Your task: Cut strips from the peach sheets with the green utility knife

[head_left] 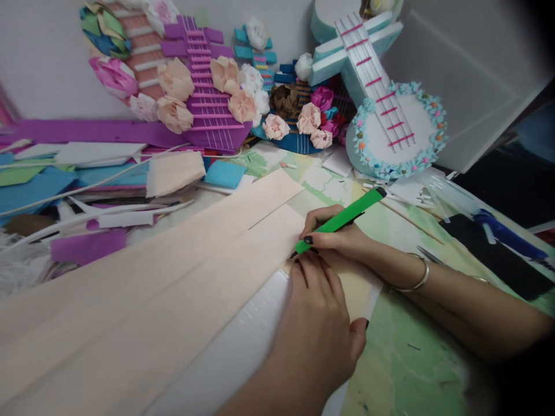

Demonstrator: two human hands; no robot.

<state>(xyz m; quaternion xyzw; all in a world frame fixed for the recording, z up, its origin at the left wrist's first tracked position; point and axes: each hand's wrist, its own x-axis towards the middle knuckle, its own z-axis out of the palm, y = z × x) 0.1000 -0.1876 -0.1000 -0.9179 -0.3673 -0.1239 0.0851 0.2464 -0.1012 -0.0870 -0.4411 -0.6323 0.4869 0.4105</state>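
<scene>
A long sheet of peach paper (173,277) stretches from the lower left to the middle of the table, and at the near corner of its right end the right hand (344,241) pinches a green cutter (351,214) between thumb and fingers, tilted with the tip down at the paper's edge. The left hand (318,323) lies palm down just beside that corner, four fingers close together, thumb apart, fingertips next to the cutter's tip; whether they press on the paper I cannot tell. A white board (243,341) shows along the paper's near edge. Beyond the paper's far edge sit a blue pad (224,174) and a purple guitar (234,136). A pale blue guitar (416,115) stands past its right end, and a black sheet (481,248) lies well to its right.
</scene>
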